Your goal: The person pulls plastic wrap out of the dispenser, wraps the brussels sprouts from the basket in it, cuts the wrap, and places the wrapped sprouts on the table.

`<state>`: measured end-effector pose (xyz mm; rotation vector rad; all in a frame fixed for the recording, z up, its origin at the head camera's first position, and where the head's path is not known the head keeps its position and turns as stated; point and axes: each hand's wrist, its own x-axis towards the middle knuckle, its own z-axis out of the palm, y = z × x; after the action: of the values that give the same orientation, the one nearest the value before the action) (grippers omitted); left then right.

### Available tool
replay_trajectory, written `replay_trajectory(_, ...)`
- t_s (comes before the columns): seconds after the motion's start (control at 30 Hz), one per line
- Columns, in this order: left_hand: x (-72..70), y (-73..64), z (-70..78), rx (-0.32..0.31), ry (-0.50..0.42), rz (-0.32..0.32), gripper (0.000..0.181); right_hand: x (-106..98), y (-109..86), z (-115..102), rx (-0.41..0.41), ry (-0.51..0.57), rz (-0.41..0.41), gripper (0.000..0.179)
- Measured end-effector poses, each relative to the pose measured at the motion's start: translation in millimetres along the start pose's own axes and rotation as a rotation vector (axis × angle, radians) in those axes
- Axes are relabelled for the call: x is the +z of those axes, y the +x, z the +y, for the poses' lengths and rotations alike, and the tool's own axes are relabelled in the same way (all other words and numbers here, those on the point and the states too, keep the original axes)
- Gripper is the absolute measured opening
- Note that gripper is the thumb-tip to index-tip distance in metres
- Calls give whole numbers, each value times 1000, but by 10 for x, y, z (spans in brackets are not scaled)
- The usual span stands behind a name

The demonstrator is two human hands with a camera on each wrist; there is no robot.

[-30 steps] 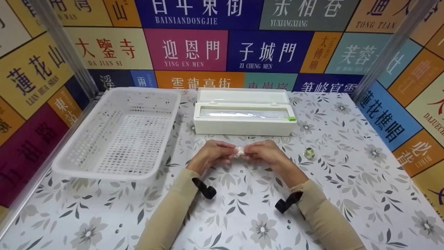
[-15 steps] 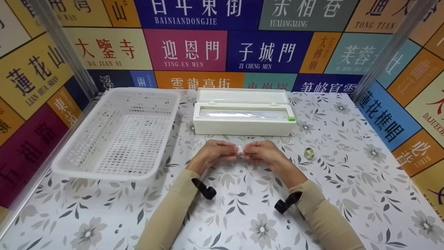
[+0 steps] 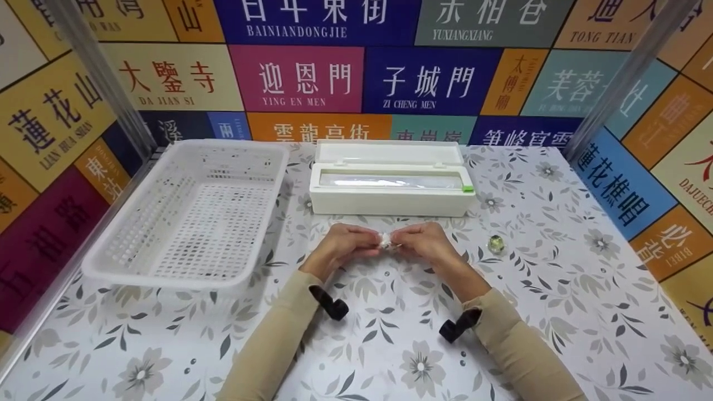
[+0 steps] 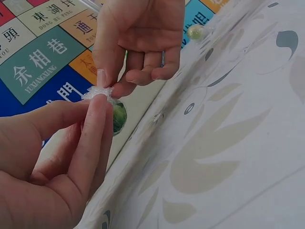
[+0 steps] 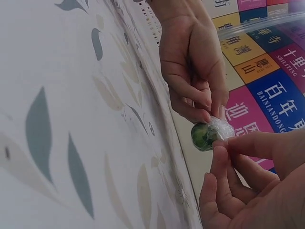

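Note:
Between my two hands is a small round green thing (image 5: 202, 137) wrapped in clear plastic film (image 5: 222, 128), its kind not clear. In the head view only the bunched whitish film (image 3: 385, 240) shows. My left hand (image 3: 344, 245) pinches the film from the left with thumb and fingertips. From the right, my right hand (image 3: 428, 243) pinches the same gathered film. The left wrist view shows the green side (image 4: 119, 117) below the bunched film, partly behind my left fingers. Another wrapped yellow-green ball (image 3: 496, 244) lies on the table to the right of my right hand.
A white box (image 3: 390, 203) with its lid raised stands just beyond my hands, with clear film inside and a green tab at its right. At left stands a white perforated basket (image 3: 184, 281). Sign-patterned panels (image 3: 298, 81) enclose the flower-patterned table cover (image 3: 356, 356).
My hands stay in nearly the same place, with slight finger movement at the bunched film. The basket, box and other ball have not moved on the table.

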<state>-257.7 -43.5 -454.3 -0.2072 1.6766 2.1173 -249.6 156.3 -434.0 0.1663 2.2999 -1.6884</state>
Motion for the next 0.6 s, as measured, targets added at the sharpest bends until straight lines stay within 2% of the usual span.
replay_trajectory(0.2,16,7,-8,3,7,-3,29,-10,-27,-13,11,17,-4,26)
replay_trajectory(0.4,13,0,-13,8,14,-1,28,-13,-64,-45,30,-28,13,25)
replay_trajectory(0.5,16,-8,-10,13,14,9,27,-13,-66,-52,52,-20,-7,28)
replay_trajectory(0.6,25,-13,-9,20,29,11,26,-8,-68,-51,42,-29,-20,30)
